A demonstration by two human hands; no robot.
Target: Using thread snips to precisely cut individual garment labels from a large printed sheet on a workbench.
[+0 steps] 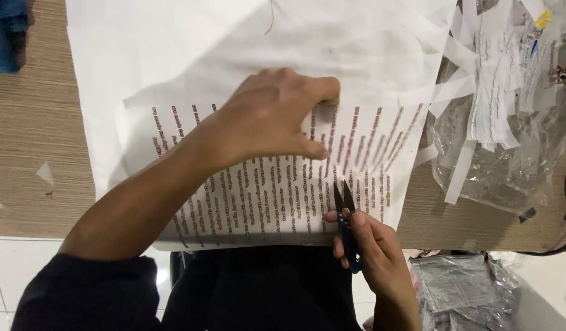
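Wooden table, white printed sheet, apparently flat, blue snips at edge

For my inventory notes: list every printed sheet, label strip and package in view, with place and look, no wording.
Printed sheet: white, rows of dark red print, on the wooden table under the left hand; the right hand cuts it with blue snips.
Cut strips: white, narrow, piled at right.
Clear plastic bag: crumpled, beneath the strips.
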